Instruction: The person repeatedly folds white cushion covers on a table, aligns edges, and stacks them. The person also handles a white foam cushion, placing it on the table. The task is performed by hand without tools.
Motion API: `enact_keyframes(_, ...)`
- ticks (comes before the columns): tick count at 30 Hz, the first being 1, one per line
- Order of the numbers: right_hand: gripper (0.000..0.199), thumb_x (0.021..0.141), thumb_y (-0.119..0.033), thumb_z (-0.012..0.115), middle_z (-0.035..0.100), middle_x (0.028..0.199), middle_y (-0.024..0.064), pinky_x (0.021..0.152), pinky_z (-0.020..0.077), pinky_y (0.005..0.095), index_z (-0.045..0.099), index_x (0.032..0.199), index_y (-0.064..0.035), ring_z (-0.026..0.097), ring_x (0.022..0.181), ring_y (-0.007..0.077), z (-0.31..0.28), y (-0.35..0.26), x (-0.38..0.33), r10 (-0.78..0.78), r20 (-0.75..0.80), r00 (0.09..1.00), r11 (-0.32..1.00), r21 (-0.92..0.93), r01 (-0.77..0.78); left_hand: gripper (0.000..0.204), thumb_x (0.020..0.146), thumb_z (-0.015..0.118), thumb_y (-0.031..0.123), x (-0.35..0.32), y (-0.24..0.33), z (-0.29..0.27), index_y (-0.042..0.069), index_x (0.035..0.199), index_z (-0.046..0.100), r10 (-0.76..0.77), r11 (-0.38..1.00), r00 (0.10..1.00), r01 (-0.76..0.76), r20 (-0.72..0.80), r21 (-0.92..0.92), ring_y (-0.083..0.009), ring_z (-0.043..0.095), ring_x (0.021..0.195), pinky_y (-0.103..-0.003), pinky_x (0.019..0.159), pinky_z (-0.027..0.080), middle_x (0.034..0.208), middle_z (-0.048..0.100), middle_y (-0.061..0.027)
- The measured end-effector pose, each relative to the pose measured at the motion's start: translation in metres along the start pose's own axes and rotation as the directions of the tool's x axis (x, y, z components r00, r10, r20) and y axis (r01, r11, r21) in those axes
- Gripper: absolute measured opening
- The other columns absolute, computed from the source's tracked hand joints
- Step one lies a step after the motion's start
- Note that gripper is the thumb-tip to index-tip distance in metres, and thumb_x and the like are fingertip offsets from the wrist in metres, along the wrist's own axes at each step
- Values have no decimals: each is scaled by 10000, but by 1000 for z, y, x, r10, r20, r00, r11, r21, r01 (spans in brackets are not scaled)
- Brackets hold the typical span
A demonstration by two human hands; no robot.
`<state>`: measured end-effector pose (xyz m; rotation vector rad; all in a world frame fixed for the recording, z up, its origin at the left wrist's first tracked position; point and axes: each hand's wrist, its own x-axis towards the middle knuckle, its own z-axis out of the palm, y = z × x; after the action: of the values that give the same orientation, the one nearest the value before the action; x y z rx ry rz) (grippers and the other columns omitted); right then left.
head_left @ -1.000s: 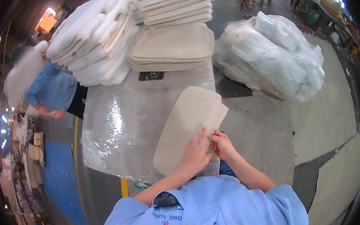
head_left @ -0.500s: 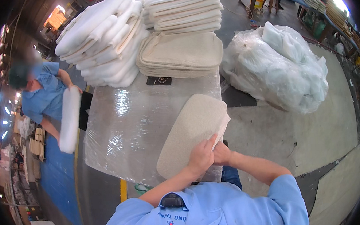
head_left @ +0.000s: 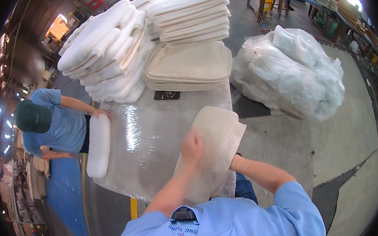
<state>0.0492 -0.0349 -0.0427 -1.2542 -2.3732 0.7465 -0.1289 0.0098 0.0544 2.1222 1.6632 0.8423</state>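
Observation:
A beige, round-cornered fabric cover lies slanted near the right edge of the plastic-wrapped table, its right side lifted and spread. My left hand is over the cover's left side, its fingers smeared by motion. At the cover's right edge, my right hand disappears under or inside the fabric; only the part near the wrist shows, so its fingers are hidden.
Further back on the table are a stack of beige covers, tall piles of white pads and a small black item. A co-worker at left holds a white pad. Bundled clear plastic lies right.
My left hand has moved left and away from the right hand. My right hand has gone out of sight behind the cover's edge. The co-worker has brought the white pad to the table's edge.

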Motion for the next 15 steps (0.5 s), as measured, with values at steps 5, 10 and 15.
enact_keyframes(5, 684, 1045, -534, 449, 407, 1698, 100, 1306, 184, 558, 416, 1647, -211, 338, 1568, 342, -13, -6, -5, 141, -142, 980, 969, -185, -167, 400, 1042, 594, 231, 8, -40, 11, 116, 1418, 666, -104, 990, 993, 98, 50, 101, -369, 628, 942, -512, 878, 499, 1038, 636, -172)
enact_keyframes(10, 711, 1061, -553, 422, 377, 1720, 90, 1319, 150, 563, 359, 1680, -209, 317, 1582, 341, -17, -2, -10, 254, -122, 959, 940, -203, -275, 403, 1055, 575, 242, 6, -38, 16, 130, 1432, 664, -83, 988, 995, 74, 57, 135, -336, 616, 926, -467, 897, 489, 1026, 626, -144)
enact_keyframes(15, 699, 1053, -507, 474, 367, 1725, 87, 1320, 167, 528, 378, 1671, -193, 327, 1573, 323, -12, -6, -7, 301, -157, 941, 885, -322, -337, 407, 1052, 580, 250, 3, -40, 17, 122, 1428, 667, -99, 987, 994, 92, 48, 136, -341, 611, 933, -470, 897, 490, 1016, 622, -151)
